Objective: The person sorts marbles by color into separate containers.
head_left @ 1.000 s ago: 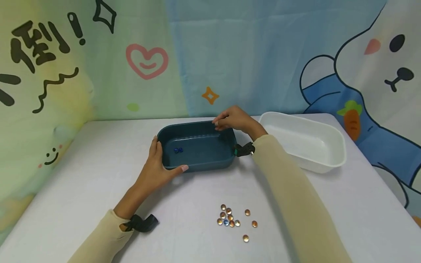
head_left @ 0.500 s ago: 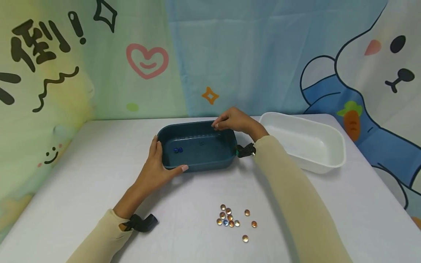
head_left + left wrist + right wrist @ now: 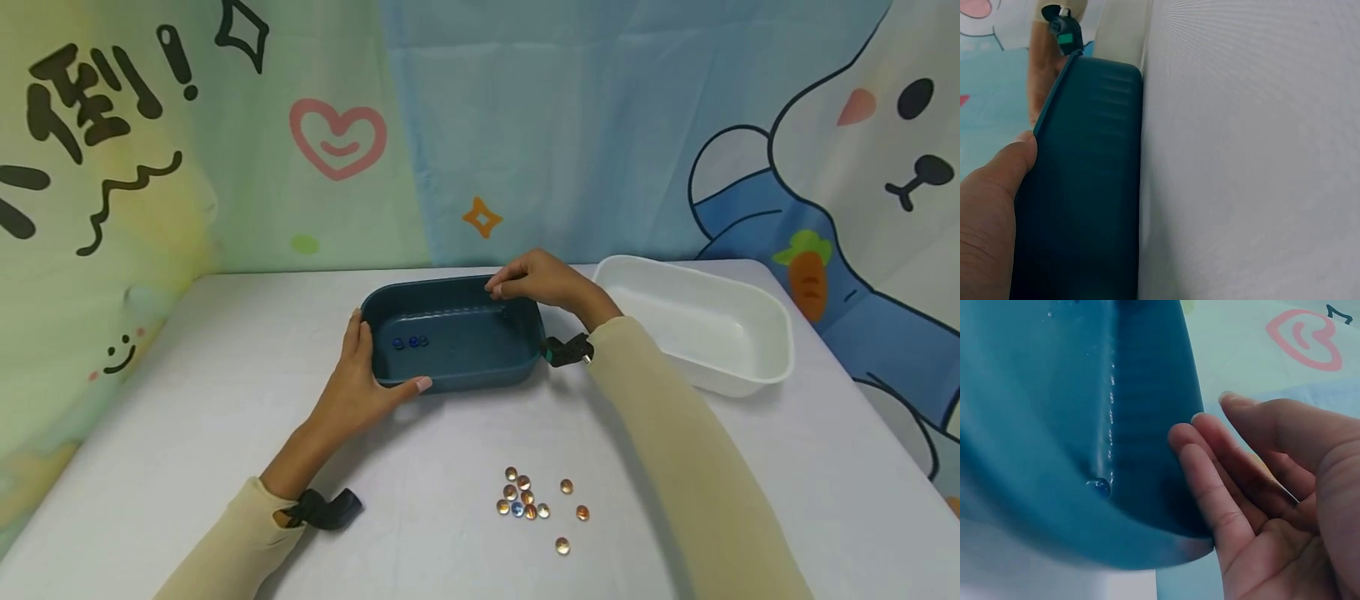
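My left hand [image 3: 358, 392] holds the left end of a dark teal dish [image 3: 480, 382], thumb along the front rim and fingers against the end wall. In the left wrist view the thumb [image 3: 1007, 162] presses the rim beside the dish's long outer side [image 3: 1085, 175]. Inside the dish, toward its left, three dark blue marbles [image 3: 413, 342] lie in a row. At the far right corner is my right hand [image 3: 543, 279], its slightly bent fingers touching the rim, thumb apart, nothing between them. The right wrist view shows a blue marble [image 3: 1099, 487] near that corner.
A white dish [image 3: 690, 325] stands right of the teal one, behind my right forearm. Several amber-toned marbles [image 3: 527, 497] and a light blue marble [image 3: 517, 509] lie on the white tablecloth [image 3: 420, 517] in front. A printed cloth backdrop [image 3: 600, 125] rises behind the table.
A third blue marble now lies beside the two in the teal dish; half a second ago a faint blur showed near the dish's middle. Both hands have stayed nearly in place.
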The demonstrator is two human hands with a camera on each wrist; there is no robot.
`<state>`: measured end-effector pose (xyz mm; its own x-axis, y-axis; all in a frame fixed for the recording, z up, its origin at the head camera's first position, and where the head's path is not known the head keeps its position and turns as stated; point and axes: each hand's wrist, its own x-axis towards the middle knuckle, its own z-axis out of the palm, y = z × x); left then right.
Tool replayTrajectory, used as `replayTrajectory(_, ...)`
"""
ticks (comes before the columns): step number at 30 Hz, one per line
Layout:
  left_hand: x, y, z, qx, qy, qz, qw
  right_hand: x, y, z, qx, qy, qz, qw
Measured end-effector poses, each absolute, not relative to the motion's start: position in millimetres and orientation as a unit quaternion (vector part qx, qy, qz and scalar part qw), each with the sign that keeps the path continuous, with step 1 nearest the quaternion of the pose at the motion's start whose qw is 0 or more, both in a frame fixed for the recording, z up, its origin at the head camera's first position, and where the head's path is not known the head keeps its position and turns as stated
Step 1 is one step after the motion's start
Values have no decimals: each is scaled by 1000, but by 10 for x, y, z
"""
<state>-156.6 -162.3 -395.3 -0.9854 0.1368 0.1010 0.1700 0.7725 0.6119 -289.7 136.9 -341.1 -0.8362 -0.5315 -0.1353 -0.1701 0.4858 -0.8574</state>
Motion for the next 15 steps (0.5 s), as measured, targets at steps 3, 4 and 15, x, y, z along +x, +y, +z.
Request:
replayTrajectory(3, -1570, -1625, -3954, -81, -942, -326, 25, -2880, 1373, -3429, -207, 828, -487, 188)
replayTrajectory(4, -1571, -1626, -3955, -81, -942, -325, 25, -2875, 1373, -3438, -206, 823, -496, 186)
replayTrajectory(15, -1565, -1624, -3950, -83, -942, -323, 24, -2771, 1424, -3459, -224, 800, -527, 178)
